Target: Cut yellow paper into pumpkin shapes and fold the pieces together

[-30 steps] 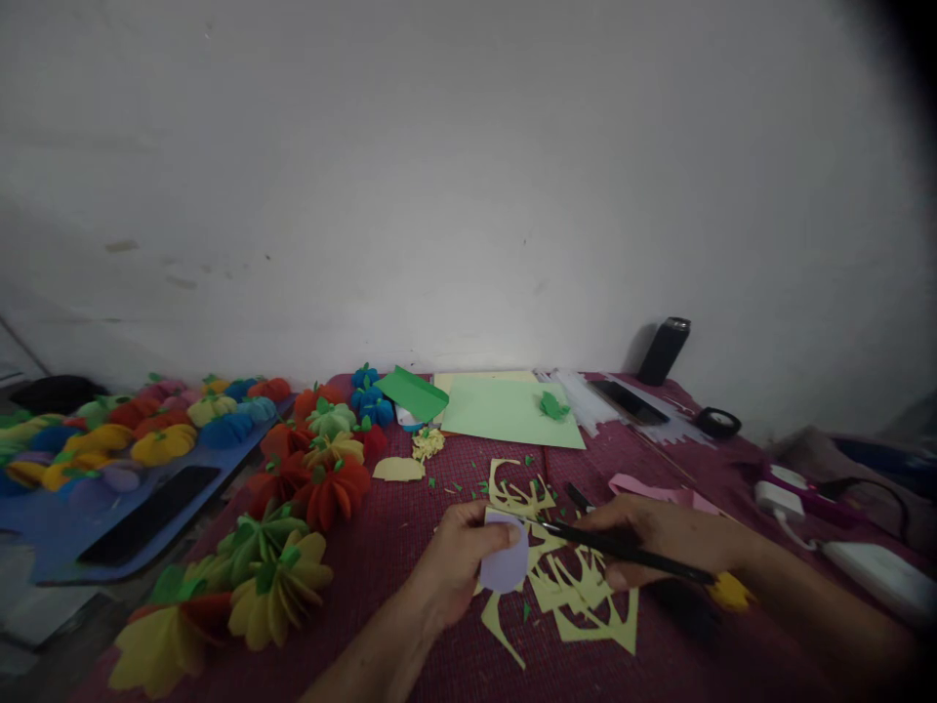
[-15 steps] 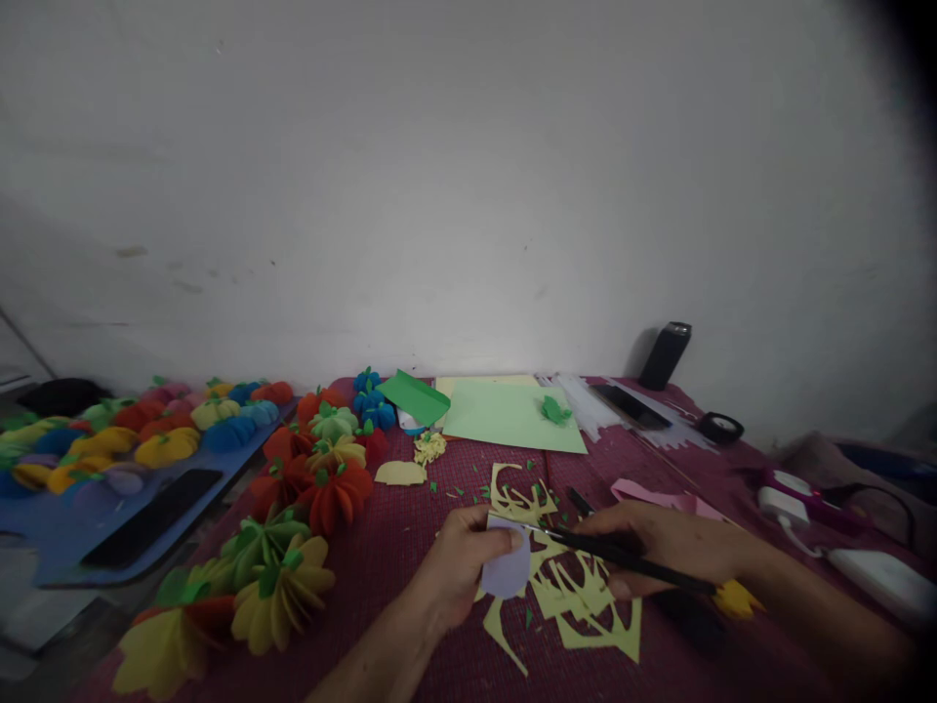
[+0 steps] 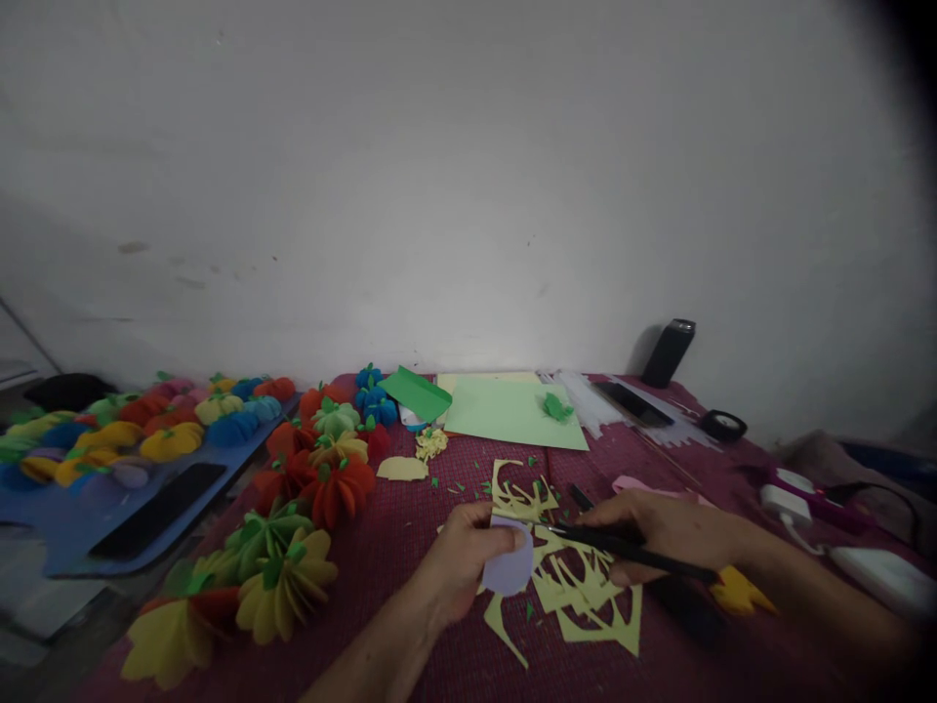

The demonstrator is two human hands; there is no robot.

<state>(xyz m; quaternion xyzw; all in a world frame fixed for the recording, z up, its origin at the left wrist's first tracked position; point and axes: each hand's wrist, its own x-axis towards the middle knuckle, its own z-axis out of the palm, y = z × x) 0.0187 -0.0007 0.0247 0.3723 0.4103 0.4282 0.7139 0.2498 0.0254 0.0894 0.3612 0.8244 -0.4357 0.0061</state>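
My left hand (image 3: 468, 557) pinches a rounded piece of lilac paper (image 3: 507, 568) between thumb and fingers. My right hand (image 3: 663, 542) is closed around a slim black tool with a thin metal tip (image 3: 630, 552). That tip points left and meets the upper edge of the lilac paper by my left thumb; its exact kind is blurred. Under and beside both hands lie pale yellow paper offcuts (image 3: 596, 620) with curved holes cut out. A yellow paper piece (image 3: 739, 592) rests below my right wrist.
Folded paper pumpkins (image 3: 337, 488) crowd the left side, more on a blue board (image 3: 73, 547) with a black phone (image 3: 161, 510). Light green sheets (image 3: 505, 410) lie behind. At right are a tape roll (image 3: 723, 425), a black can (image 3: 670, 353) and a white charger (image 3: 785, 503).
The view has shifted slightly. Both hands keep nearly the same pose, the tool still at the lilac paper. My right hand covers more of the pink strip.
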